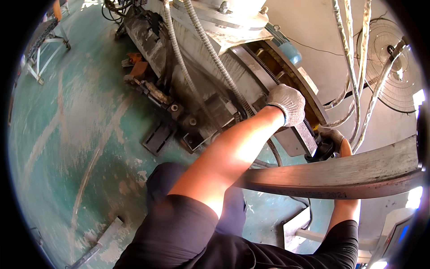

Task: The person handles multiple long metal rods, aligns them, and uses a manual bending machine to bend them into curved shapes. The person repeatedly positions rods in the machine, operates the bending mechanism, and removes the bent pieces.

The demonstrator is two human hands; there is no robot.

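My left hand (287,104), in a pale knit glove, is closed round a dark ribbed rod (260,63) that runs along an open slot in a large machine (183,58). The rod shows above and below the glove. Beyond a thick curved metal beam (331,175), my gloved right hand (332,136) curls against a black fitting (323,149) at the rod's lower end. Part of that hand is in shadow, and the beam crosses in front of its forearm. Under the left hand lies a flat grey metal bar (301,140).
Ribbed metal hoses (210,49) drape down the machine, and wrapped hoses (356,67) hang at the right by a round wire-guard fan (389,67). Greasy machine parts (172,107) jut out at floor level. A wheeled metal frame (47,49) stands far left on the worn green floor (58,148).
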